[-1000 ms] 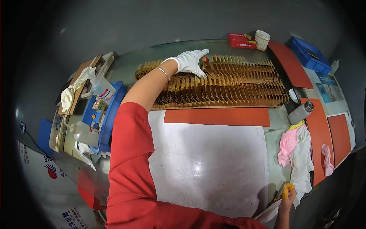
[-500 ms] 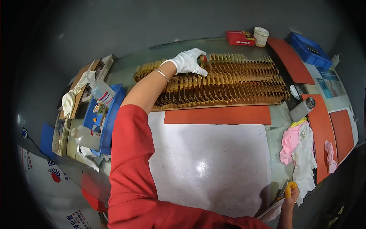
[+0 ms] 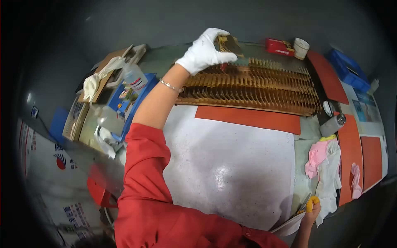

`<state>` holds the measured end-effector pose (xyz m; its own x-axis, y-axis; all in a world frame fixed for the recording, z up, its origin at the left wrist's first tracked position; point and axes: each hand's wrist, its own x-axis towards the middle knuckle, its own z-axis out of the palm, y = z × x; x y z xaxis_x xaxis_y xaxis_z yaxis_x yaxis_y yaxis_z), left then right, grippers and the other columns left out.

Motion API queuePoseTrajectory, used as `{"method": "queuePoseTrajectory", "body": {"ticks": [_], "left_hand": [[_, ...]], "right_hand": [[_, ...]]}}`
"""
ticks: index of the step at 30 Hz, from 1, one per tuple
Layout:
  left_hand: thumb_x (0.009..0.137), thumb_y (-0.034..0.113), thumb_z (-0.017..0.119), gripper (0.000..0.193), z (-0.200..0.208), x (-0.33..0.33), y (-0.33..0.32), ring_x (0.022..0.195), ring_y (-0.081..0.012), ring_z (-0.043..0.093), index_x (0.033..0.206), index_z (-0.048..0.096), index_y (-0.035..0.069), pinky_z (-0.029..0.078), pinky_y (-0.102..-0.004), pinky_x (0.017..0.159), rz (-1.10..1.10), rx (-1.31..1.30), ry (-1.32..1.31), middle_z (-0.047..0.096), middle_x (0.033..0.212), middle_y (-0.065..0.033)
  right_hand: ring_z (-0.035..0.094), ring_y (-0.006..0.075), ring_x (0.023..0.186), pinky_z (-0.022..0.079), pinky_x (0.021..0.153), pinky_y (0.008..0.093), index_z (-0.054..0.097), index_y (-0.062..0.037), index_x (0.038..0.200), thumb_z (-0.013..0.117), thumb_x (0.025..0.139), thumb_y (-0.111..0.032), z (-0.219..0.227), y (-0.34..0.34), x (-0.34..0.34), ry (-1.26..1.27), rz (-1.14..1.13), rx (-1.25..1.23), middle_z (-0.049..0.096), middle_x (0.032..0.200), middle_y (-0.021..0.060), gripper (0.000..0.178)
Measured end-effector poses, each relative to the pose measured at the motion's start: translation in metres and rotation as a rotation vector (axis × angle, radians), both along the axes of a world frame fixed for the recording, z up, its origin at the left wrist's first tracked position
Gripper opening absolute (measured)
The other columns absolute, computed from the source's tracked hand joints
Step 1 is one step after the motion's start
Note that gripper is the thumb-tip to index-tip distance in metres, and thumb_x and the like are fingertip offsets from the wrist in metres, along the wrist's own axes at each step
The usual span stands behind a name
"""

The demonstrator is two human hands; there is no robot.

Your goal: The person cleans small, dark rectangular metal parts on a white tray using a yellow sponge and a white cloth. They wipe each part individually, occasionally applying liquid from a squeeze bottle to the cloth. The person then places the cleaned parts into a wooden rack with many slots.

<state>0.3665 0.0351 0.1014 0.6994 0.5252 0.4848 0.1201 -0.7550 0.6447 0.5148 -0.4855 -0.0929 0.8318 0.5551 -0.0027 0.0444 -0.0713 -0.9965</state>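
My left hand (image 3: 202, 53), in a white glove, is closed on a thin gold-brown plate (image 3: 230, 46); I cannot tell if it is one piece or several together. It is raised over the far left part of a wide rack of thin gold-brown plates (image 3: 256, 93), which stand on edge in long rows. Low at the right, my right hand (image 3: 313, 211) wears yellow finger covers and is curled round a slim grey metal tool (image 3: 305, 202), whose kind I cannot make out. A white cloth (image 3: 287, 226) hangs beside that hand.
Before the rack lie an orange mat (image 3: 248, 120) and a white sheet (image 3: 219, 157). A blue tray (image 3: 134, 99) with squeeze bottles (image 3: 135, 78) stands left. At right are a grey bottle (image 3: 333, 125), pink cloth (image 3: 317, 157), and a blue bin (image 3: 349, 70). A red box (image 3: 280, 47) sits behind.
My left hand has risen from among the plates and now holds a gold-brown plate above the rack. The whole view has shifted a little. My right hand keeps its grip on the tool.
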Motion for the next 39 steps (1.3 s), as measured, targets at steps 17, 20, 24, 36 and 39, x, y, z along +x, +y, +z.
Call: {"method": "queuePoseTrajectory", "body": {"ticks": [17, 20, 24, 36, 39], "left_hand": [[0.052, 0.031, 0.071, 0.059, -0.074, -0.007, -0.288, 0.072, -0.0279, 0.061, 0.098, 0.055, -0.002, 0.049, -0.0354, 0.063, -0.389, 0.495, 1.128, 0.060, 0.079, -0.0132], [0.051, 0.030, 0.073, 0.066, -0.067, -0.010, -0.292, 0.070, -0.0282, 0.062, 0.103, 0.049, -0.003, 0.049, -0.0352, 0.062, -0.341, 0.544, 1.136, 0.061, 0.078, -0.0137], [0.051, 0.028, 0.074, 0.069, -0.078, -0.030, -0.279, 0.071, -0.0277, 0.062, 0.105, 0.046, -0.003, 0.049, -0.0352, 0.061, -0.313, 0.475, 1.141, 0.061, 0.078, -0.0136], [0.059, 0.032, 0.070, 0.068, -0.092, -0.084, -0.242, 0.071, -0.0324, 0.060, 0.116, 0.041, 0.006, 0.049, -0.0381, 0.059, -0.175, 0.358, 1.044, 0.059, 0.081, -0.0179], [0.052, 0.034, 0.076, 0.087, -0.092, -0.099, -0.237, 0.077, -0.0333, 0.059, 0.124, 0.037, 0.006, 0.050, -0.0388, 0.066, -0.159, 0.436, 1.074, 0.058, 0.092, -0.0187]], "right_hand": [[0.043, 0.0041, 0.064, 0.037, 0.054, 0.0179, 0.055, -0.0012, 0.089, 0.056, 0.087, -0.009, 0.000, 0.008, 0.001, 0.012, 0.125, 0.129, 0.049, 0.074, -0.0020, 0.008], [0.044, 0.0043, 0.064, 0.037, 0.055, 0.0174, 0.055, -0.0006, 0.089, 0.056, 0.087, -0.009, -0.005, 0.008, 0.003, -0.027, 0.112, 0.128, 0.050, 0.075, -0.0018, 0.009], [0.043, 0.0051, 0.071, 0.036, 0.066, 0.0181, 0.055, 0.0009, 0.091, 0.057, 0.086, -0.010, 0.008, 0.006, -0.003, 0.097, 0.113, 0.038, 0.051, 0.078, -0.0012, 0.012], [0.046, 0.0066, 0.073, 0.037, 0.066, 0.0202, 0.056, 0.0014, 0.094, 0.054, 0.087, -0.011, -0.004, 0.004, 0.006, -0.127, 0.111, -0.018, 0.054, 0.081, 0.0000, 0.014], [0.046, 0.0048, 0.071, 0.037, 0.064, 0.0185, 0.056, 0.0001, 0.097, 0.055, 0.087, -0.012, -0.006, 0.003, 0.004, 0.045, 0.074, 0.045, 0.054, 0.080, -0.0012, 0.016]]}}
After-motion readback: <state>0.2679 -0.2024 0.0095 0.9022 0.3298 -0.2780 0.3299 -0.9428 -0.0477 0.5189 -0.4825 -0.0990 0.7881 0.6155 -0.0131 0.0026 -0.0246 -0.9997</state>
